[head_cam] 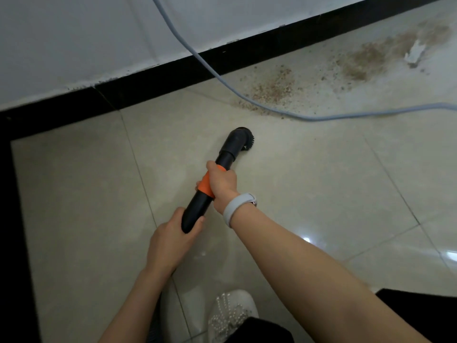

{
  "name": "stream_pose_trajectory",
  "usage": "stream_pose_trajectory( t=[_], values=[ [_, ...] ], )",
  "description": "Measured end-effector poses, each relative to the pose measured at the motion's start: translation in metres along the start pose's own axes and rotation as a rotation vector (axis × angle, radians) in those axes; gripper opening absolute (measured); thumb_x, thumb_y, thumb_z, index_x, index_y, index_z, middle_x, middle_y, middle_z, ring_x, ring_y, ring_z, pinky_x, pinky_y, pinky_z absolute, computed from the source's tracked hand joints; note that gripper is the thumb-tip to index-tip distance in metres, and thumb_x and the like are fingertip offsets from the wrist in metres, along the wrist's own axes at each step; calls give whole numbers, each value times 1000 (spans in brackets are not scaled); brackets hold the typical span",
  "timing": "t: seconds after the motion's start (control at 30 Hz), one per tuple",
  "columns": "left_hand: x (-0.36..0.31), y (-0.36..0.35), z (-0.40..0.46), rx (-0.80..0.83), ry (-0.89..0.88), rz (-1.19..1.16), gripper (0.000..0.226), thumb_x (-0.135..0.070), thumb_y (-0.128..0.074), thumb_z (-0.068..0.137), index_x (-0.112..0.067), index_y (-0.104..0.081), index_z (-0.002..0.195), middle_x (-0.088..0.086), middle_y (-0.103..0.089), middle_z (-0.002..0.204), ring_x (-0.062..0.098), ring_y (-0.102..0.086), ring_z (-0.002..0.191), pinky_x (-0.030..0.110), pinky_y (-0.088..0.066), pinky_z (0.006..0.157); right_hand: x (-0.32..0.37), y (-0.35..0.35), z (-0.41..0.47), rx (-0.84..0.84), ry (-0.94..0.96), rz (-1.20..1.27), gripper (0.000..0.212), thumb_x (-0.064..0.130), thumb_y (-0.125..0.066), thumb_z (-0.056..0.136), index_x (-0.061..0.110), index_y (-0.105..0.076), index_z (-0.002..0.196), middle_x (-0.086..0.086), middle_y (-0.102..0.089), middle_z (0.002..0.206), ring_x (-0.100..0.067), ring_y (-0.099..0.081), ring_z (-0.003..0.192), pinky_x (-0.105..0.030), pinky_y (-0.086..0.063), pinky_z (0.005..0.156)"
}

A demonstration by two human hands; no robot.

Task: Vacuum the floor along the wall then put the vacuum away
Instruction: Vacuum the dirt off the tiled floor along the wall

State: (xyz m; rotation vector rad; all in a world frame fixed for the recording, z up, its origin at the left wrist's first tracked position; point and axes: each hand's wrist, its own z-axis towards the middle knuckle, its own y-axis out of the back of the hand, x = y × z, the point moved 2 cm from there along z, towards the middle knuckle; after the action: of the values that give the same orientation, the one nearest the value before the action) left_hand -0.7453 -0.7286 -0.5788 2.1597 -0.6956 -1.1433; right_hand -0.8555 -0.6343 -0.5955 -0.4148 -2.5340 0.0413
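Two hands grip the vacuum tube (197, 206). Nearest the camera, a white shoe (232, 315) rests on the tiled floor (309, 194). Left hand (170, 241) wraps the black rear end of the tube; right hand (221, 184), with a pale wristband (237, 207), wraps the orange collar (206, 185). Brush nozzle (242, 139) points at the floor, apparently touching it. Beyond it, a grey cable (247, 96) crosses brown debris (274, 86). Farthest, a black skirting (173, 73) borders the white wall (86, 33).
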Motion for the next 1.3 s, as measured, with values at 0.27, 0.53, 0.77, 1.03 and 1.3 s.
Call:
stream_pose_trajectory(
  t=[0.27,0.53,0.77,1.03,1.3],
  values=[
    [-72,-60,-5,232,-266,246,35,-55,-52,86,-22,-44,94,8,-65,86,30,-62,84,31,-34,60,21,120,-3,-329,114,259,14,10,-55,87,8,-42,82,-7,-45,60,-18,-49,39,-27,-45,44],
    [-136,-98,25,262,-299,220,41,-59,-45,88,-19,-38,93,7,-60,84,32,-61,81,35,-42,63,84,156,28,-279,154,232,18,15,-54,90,9,-43,76,-7,-44,59,-17,-48,39,-26,-46,43],
    [-100,-75,14,87,-213,281,39,-58,-44,88,-20,-38,94,2,-54,74,33,-62,80,32,-35,59,62,117,25,-1,99,225,15,13,-52,91,10,-42,81,-8,-44,59,-18,-46,40,-25,-46,43],
    [-164,-125,27,281,-402,288,42,-60,-43,88,-19,-39,96,5,-61,81,29,-61,77,33,-41,62,96,198,35,-228,182,353,17,12,-52,90,9,-44,75,-8,-42,59,-18,-43,44,-22,-44,40],
    [-241,-167,55,338,-588,400,46,-61,-43,89,-17,-43,104,8,-63,94,29,-60,83,31,-36,63,141,274,59,-322,213,506,17,15,-53,90,10,-42,78,-5,-44,57,-15,-45,36,-22,-46,43]
  ],
)
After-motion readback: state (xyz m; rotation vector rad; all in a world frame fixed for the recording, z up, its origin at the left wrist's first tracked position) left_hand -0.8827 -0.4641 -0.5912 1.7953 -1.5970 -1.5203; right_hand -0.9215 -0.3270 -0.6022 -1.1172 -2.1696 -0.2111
